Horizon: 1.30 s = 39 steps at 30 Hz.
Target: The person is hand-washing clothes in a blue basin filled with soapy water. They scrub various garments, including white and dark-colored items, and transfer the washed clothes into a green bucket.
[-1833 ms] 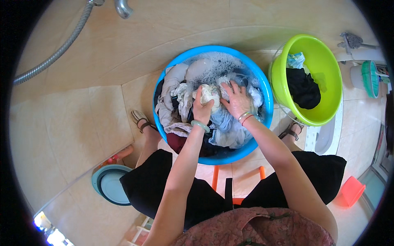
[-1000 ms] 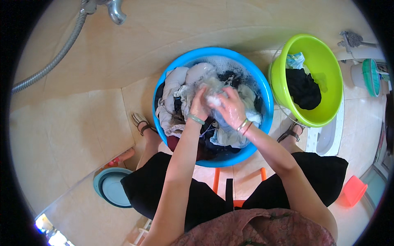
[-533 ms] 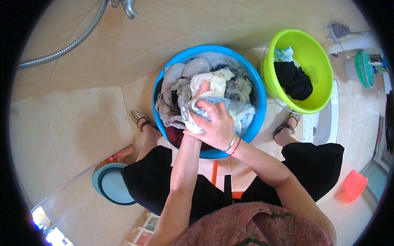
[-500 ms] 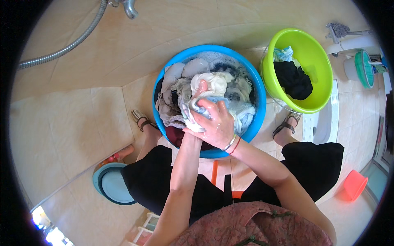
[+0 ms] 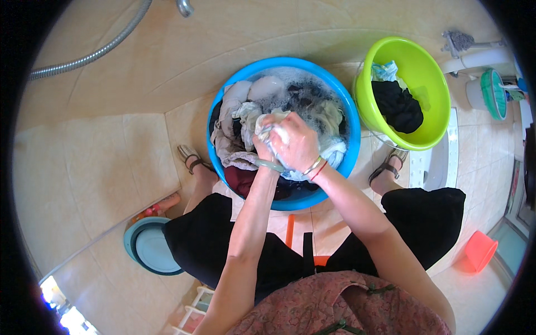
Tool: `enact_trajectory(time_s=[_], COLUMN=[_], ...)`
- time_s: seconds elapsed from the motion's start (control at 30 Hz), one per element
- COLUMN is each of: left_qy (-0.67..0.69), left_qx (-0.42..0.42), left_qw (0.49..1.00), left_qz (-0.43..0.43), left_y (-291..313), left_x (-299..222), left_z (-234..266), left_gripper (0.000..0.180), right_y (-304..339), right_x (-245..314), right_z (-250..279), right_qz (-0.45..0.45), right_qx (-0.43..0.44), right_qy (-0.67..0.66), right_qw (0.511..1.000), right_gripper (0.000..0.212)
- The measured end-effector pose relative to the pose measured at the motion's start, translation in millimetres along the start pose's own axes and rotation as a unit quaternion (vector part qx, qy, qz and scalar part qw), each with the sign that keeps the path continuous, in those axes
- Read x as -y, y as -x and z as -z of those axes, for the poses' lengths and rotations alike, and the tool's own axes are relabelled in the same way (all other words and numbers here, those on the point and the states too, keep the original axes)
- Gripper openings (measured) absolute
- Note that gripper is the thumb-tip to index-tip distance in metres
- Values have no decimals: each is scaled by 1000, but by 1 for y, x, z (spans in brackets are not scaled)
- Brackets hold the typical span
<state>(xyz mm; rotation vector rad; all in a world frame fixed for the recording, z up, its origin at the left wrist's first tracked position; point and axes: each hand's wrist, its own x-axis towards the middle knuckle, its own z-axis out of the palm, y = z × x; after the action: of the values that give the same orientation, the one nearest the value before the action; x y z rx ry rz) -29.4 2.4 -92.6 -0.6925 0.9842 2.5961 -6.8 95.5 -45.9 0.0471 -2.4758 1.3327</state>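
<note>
Tiled floor [image 5: 332,226] below, both hands [image 5: 262,147] [image 5: 301,146] clutch pale cloth [image 5: 270,134].

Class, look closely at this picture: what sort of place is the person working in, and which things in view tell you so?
Most likely a bathroom: a metal shower hose hangs against the beige tiled wall, and what looks like a white squat toilet is set in the floor.

The far wall [image 5: 234,33] and floor [image 5: 472,151] are beige-tiled. A ribbed metal hose [image 5: 106,48] curves at far left, a white pipe [image 5: 480,60] juts at far right, and bright light [image 5: 73,321] glares near left.
</note>
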Motion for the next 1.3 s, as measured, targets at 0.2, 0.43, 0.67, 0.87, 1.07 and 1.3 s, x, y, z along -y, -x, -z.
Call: enact_trajectory(time_s=[0.2, 0.43, 0.67, 0.87, 1.07, 1.3], left_qy=[-135, -247, -381, -797, -364, -696], left_qx=[-183, -125, -145, -10, 111, 96], left_qw=[974, 960, 912, 590, 921, 709], left_qz=[-8, -48, -41, -125, 84, -61], left_y=[24, 23, 30, 50, 38, 43], left_x=[-5, -25, -31, -55, -67, -31], left_z=[-8, 19, 48, 40, 33, 53], left_gripper=[39, 47, 39, 42, 60, 29], right_y=[2, 5, -21, -21, 31, 65], right_x=[-74, -100, -58, -2, 19, -50], right_z=[-1, 32, 79, 96, 59, 39], right_qz=[-174, -211, -127, -133, -128, -178], right_qx=[-20, -93, -9, 94, 313, 142], right_qy=[29, -303, -115, -468, -312, -134], right_qw=[984, 925, 985, 869, 888, 964], right_gripper=[25, 21, 14, 17, 23, 22])
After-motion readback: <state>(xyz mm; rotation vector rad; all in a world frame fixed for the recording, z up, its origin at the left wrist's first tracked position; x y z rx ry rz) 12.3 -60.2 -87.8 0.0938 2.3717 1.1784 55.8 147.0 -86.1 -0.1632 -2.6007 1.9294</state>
